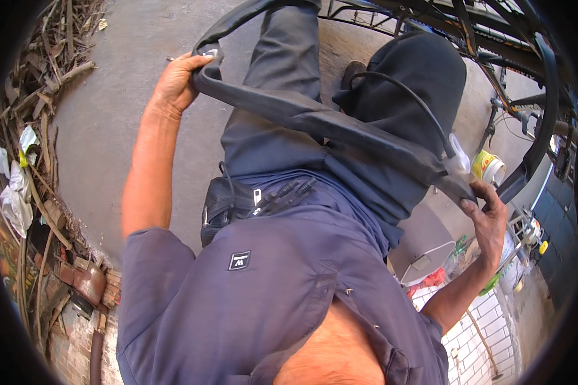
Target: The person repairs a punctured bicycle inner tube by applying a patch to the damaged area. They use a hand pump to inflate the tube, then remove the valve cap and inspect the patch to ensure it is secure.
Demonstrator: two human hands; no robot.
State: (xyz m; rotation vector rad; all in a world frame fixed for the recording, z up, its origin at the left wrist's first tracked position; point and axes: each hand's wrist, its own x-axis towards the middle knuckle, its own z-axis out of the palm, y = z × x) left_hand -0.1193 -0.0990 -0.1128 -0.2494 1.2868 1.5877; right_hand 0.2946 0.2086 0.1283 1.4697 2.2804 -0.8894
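A flat black inner tube point(289, 109) stretches across in front of my thighs between my two hands, loosely twisted near its left end. My left hand point(176, 83) is closed on a fold of it, thumb lying on top. At the other side my right hand point(488, 215) pinches the tube between thumb and fingers. Just above that hand, a whitish, partly see-through fitting point(458, 157) sits against the tube. A thin black hose point(408, 93) curves from the fitting over to my knee. Parts of the tube's loop run out of view at the top.
A black bicycle frame point(494, 70) stands at the upper right. A yellow and white tub point(490, 167) is behind my right hand. Sticks point(45, 128) and plastic scraps point(18, 199) are piled along the left. A grey seat-like panel point(420, 247) is at my right side.
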